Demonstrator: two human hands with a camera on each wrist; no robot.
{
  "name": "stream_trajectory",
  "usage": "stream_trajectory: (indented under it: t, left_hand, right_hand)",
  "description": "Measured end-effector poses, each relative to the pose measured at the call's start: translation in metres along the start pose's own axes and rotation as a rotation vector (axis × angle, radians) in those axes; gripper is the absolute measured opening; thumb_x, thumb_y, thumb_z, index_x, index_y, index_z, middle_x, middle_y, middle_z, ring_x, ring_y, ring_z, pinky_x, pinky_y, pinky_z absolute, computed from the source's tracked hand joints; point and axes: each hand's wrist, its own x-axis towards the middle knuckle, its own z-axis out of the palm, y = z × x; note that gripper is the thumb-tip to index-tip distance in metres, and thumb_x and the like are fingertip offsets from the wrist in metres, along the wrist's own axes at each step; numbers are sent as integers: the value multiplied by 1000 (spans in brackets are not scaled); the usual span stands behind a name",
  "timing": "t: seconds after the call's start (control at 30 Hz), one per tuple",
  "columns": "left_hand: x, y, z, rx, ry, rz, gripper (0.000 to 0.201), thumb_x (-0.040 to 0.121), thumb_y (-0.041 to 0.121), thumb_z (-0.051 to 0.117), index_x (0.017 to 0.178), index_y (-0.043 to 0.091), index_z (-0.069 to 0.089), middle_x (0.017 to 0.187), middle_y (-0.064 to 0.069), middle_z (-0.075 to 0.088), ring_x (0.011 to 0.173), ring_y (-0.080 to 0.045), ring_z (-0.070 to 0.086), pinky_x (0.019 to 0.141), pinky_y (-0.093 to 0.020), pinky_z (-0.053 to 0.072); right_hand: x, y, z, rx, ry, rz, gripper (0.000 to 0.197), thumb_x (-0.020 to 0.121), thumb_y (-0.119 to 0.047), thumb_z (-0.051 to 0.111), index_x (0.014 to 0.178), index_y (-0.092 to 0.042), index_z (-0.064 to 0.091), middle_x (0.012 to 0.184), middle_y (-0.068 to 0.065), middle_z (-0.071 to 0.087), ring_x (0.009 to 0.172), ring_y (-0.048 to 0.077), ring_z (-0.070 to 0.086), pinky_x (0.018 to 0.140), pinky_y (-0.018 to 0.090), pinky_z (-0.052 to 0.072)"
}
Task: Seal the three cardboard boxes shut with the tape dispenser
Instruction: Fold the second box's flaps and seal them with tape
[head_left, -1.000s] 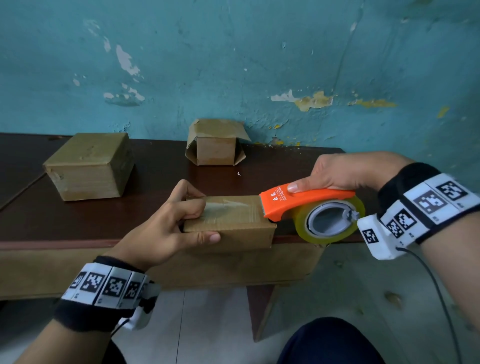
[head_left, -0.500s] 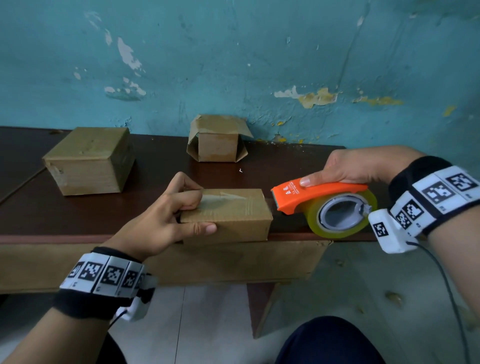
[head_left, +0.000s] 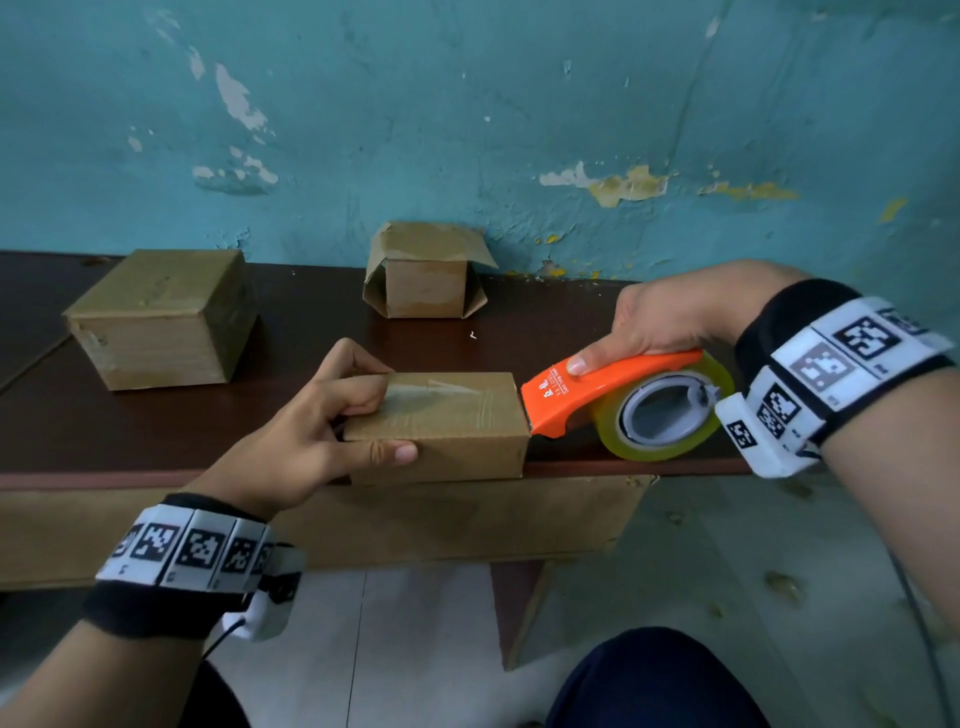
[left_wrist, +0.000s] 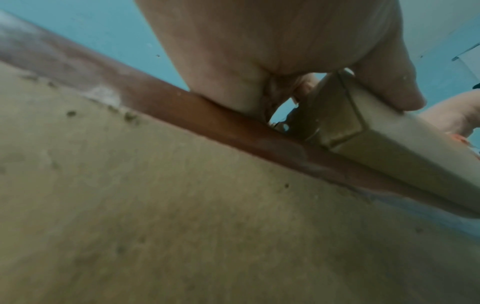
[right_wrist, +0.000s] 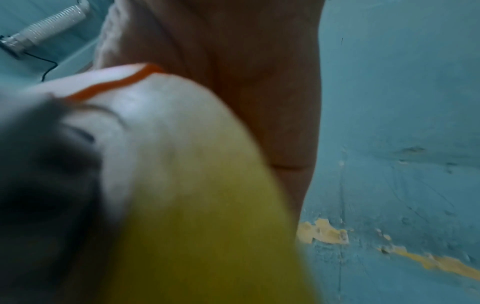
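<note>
A small cardboard box (head_left: 457, 421) with clear tape across its top sits at the front edge of the dark table (head_left: 156, 436). My left hand (head_left: 311, 431) grips its left end, thumb on the front face and fingers on top; the left wrist view shows that box (left_wrist: 369, 131) under my thumb. My right hand (head_left: 660, 322) holds the orange tape dispenser (head_left: 592, 389) with its yellowish roll (head_left: 665, 415), the nose at the box's right top edge. The roll (right_wrist: 194, 205) fills the right wrist view. A larger closed box (head_left: 161, 317) stands back left; a box with open flaps (head_left: 426, 270) stands by the wall.
The teal wall (head_left: 467, 104) with peeling paint rises right behind the table. The table's front edge (head_left: 623, 467) runs just below the held box, with tiled floor (head_left: 415, 649) and my knee (head_left: 660, 680) beneath. Bare tabletop lies between the boxes.
The dispenser first drew away to the right of the small box, then came back so its nose is at the box's right top edge. My left hand kept its grip.
</note>
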Motion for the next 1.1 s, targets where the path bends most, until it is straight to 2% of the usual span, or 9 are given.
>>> stream_trajectory:
  t: [0.17,0.23,0.33,0.47,0.53,0.67,0.8,0.97,1.1]
  left_hand:
    - [2,3,0,83,-25,2,44,82,57,76,72,29,43,110,0,42,96,-16,52,81,-22,45]
    - [3,8,1,211,-60,-7,39,86,66,70,78,35,48,113,4,40,96,-14,54,80,-26,48]
    - [9,19,8,553,-54,-3,45,82,85,58,90,41,51,117,7,41,108,-17,48,97,-38,44]
    - [25,41,26,949,-58,-52,85,69,98,41,105,27,70,120,0,50,121,-28,47,112,-51,35]
    - [33,51,35,1001,-106,-90,90,67,98,40,112,27,71,124,-1,49,125,-28,46,112,-48,36]
    - [42,60,46,848,-185,-110,76,74,83,66,126,28,63,134,5,48,121,-21,51,97,-31,35]
    - [49,61,49,748,-238,-61,50,72,75,74,97,36,54,132,4,52,114,-20,55,103,-36,39]
    - [52,59,45,670,-282,-74,49,73,68,79,74,37,41,132,7,52,111,-18,52,91,-33,34]
    - [53,60,45,647,-296,-79,49,74,67,79,72,39,39,131,9,50,110,-17,50,90,-33,31]
  right_hand:
    - [0,-12,-9,-74,60,1,80,65,-85,65,75,-6,77,61,1,66,60,17,61,71,34,48]
    - [-1,-16,-10,-101,71,-9,76,64,-85,65,69,-10,74,56,-1,63,58,17,59,71,35,47]
    - [-3,-15,-8,-77,67,-5,80,62,-86,63,71,-7,74,55,-1,61,54,16,57,69,34,47]
    - [-6,-11,2,-21,54,6,75,69,-83,63,70,-8,71,55,0,60,50,15,54,66,32,45]
    - [-8,-11,3,-22,56,6,74,68,-84,62,67,-10,71,54,0,60,49,15,54,67,33,45]
    - [-9,-13,2,-31,75,2,75,71,-84,63,68,-9,73,52,-2,61,50,15,55,67,33,46]
    - [-9,-16,1,-49,89,-1,74,69,-84,65,62,-11,69,45,-5,58,53,18,56,65,33,44]
    - [-10,-25,-5,-115,82,28,77,68,-87,63,70,-10,74,64,3,65,63,22,61,73,37,48]
    - [-14,-32,-7,-162,115,28,71,73,-83,64,73,-13,67,70,4,63,66,22,59,70,35,45]
